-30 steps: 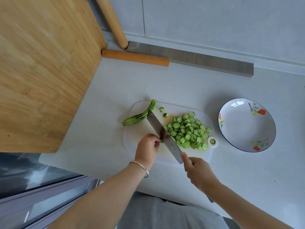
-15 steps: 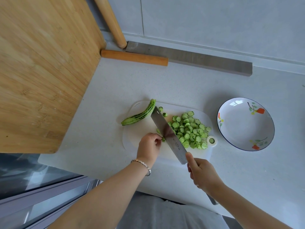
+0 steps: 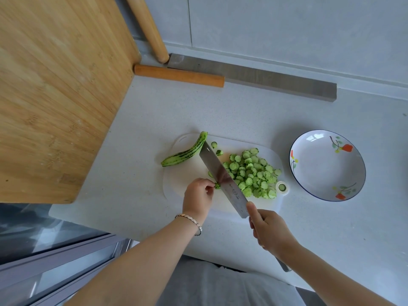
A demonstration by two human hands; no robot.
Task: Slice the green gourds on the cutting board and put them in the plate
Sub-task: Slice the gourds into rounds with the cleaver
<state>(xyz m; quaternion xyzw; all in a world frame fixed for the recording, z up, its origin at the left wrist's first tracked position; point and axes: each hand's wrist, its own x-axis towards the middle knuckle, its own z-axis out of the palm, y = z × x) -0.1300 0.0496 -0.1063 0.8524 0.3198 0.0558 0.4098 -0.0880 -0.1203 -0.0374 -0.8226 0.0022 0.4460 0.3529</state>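
Note:
A white cutting board (image 3: 187, 173) lies on the counter. At its far left corner rests a whole striped green gourd (image 3: 187, 152). A pile of green gourd slices (image 3: 254, 173) covers the board's right half. My right hand (image 3: 270, 229) grips the handle of a steel cleaver (image 3: 223, 178), whose blade stands across the board's middle. My left hand (image 3: 197, 196) pinches a small gourd end piece (image 3: 217, 185) right against the blade's left face. A white plate (image 3: 353, 171) with red flowers sits to the right of the board, holding nothing.
A big wooden board (image 3: 55, 85) fills the left side. Two wooden rolling pins (image 3: 178, 75) and a grey metal bar (image 3: 265, 78) lie along the back wall. One slice sits in the cutting board's handle hole (image 3: 282, 187). The counter's front edge runs just below my left wrist.
The cleaver blade has risen and tilted so its flat face shows more. My left hand's fingers have drawn together around the last small gourd piece beside the blade.

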